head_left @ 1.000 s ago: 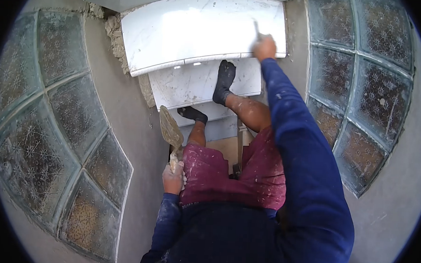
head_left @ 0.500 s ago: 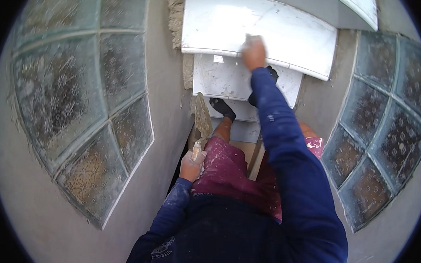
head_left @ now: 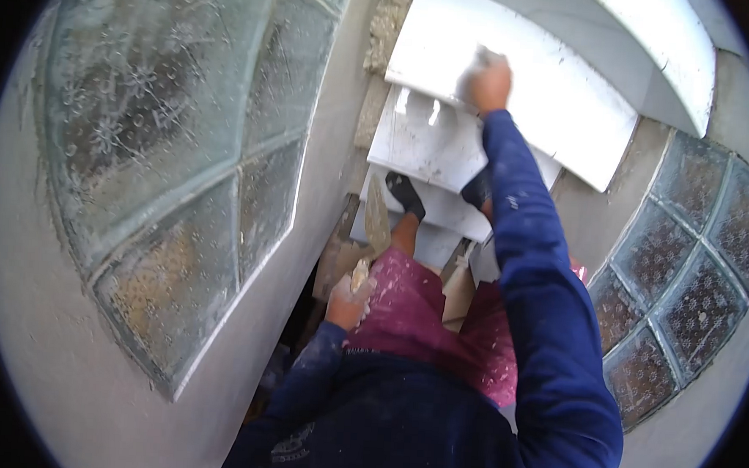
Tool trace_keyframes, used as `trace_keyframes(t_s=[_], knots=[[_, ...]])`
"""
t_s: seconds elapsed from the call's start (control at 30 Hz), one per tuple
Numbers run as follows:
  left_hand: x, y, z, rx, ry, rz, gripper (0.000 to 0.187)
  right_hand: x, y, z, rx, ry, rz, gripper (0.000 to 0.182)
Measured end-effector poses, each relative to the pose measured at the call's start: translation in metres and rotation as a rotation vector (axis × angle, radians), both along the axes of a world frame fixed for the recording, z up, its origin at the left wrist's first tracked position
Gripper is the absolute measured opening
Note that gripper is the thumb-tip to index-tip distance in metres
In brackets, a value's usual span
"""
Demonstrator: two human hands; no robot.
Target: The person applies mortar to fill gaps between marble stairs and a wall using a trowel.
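My left hand (head_left: 350,304) is closed around the handle of a mortar-coated trowel (head_left: 378,221), beside my left thigh. The blade points up and away from me, smeared with grey-beige material. My right hand (head_left: 491,86) reaches far forward over a white marble stair tread (head_left: 559,112). Its fingers are curled and blurred against a small greyish thing (head_left: 483,62) at the tread surface. What that thing is I cannot make out.
Lower white steps (head_left: 426,139) lie under my feet in dark socks (head_left: 406,195). Glass-block windows (head_left: 166,164) are set in the grey walls on both sides. Rough broken masonry (head_left: 389,27) edges the stair's left side. Another white tread (head_left: 655,45) curves at upper right.
The view has turned, so the stairs appear tilted and further right. My right hand stays over the same tread, blurred in both frames. My left hand still holds the trowel.
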State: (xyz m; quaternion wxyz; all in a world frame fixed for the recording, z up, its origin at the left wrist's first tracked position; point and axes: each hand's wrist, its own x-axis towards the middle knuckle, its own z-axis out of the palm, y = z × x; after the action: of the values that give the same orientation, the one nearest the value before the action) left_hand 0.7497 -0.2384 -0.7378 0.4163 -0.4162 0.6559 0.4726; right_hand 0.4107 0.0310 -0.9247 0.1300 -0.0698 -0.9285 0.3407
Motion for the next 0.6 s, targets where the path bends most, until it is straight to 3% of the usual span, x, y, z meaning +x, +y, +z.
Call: trace_keyframes(t_s=[0.03, 0.13, 0.2, 0.23, 0.27, 0.33, 0.37, 0.4, 0.47, 0.53, 0.6], knots=[[-0.001, 0.0, 0.002, -0.001, -0.027, 0.004, 0.032, -0.003, 0.032, 0.015, -0.016, -0.208, -0.148, 0.027], [0.008, -0.007, -0.003, -0.013, 0.034, 0.013, 0.032, -0.022, 0.1, 0.0, 0.173, -0.359, -0.452, 0.023], [0.015, -0.007, -0.001, -0.044, 0.036, -0.001, 0.032, -0.04, 0.074, -0.022, 0.194, -0.325, -0.418, 0.023], [0.012, -0.008, -0.005, -0.06, 0.051, -0.013, 0.032, -0.056, 0.047, -0.022, 0.25, -0.312, -0.289, 0.022], [0.014, -0.009, -0.006, -0.068, 0.057, -0.021, 0.032, -0.069, 0.013, -0.031, 0.112, -0.237, -0.223, 0.025], [0.018, -0.012, -0.007, -0.082, 0.077, -0.046, 0.032, -0.097, -0.051, -0.028, 0.22, -0.165, 0.198, 0.02], [0.018, -0.012, -0.001, -0.079, 0.055, -0.025, 0.032, -0.102, -0.075, 0.003, 0.222, -0.129, 0.209, 0.022], [0.015, -0.012, 0.008, -0.076, 0.04, -0.007, 0.031, -0.112, -0.082, -0.003, 0.185, -0.032, 0.093, 0.023], [0.01, -0.015, 0.002, -0.085, 0.067, 0.025, 0.031, -0.118, -0.091, 0.005, 0.184, -0.166, 0.033, 0.025], [0.025, -0.015, -0.001, -0.103, 0.08, 0.051, 0.03, -0.109, -0.095, 0.012, 0.141, -0.24, 0.37, 0.026], [0.03, -0.013, -0.008, -0.077, 0.022, 0.11, 0.031, -0.076, -0.093, 0.018, 0.093, -0.132, 0.246, 0.024]])
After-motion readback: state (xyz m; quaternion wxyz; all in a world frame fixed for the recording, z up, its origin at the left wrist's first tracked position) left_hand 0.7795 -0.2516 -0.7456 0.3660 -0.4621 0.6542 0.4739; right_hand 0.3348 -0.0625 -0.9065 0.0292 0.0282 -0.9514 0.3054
